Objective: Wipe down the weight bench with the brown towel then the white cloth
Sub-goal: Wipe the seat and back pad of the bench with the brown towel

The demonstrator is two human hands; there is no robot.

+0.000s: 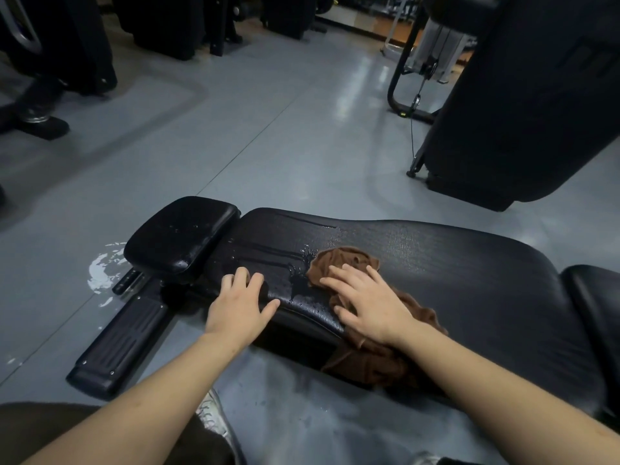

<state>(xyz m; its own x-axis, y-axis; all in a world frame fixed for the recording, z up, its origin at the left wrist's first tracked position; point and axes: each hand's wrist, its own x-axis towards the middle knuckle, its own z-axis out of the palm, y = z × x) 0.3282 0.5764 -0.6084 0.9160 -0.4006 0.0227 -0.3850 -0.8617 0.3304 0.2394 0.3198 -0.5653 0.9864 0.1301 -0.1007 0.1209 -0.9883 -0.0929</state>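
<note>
A black padded weight bench (453, 263) runs across the middle of the head view, with a smaller seat pad (181, 236) at its left end. Water droplets and streaks lie on the pads. A brown towel (345, 260) is bunched on the bench's near side and hangs over its front edge. My right hand (365, 303) presses flat on the towel with fingers spread. My left hand (241, 303) rests on the bench's near edge, left of the towel, fingers apart and holding nothing. No white cloth is in view.
A water puddle (104, 270) lies on the grey floor left of the seat pad. The bench's foot bar (124, 340) sticks out toward me. A large black machine (523, 105) stands at the right, more dark equipment (60, 45) at the back left.
</note>
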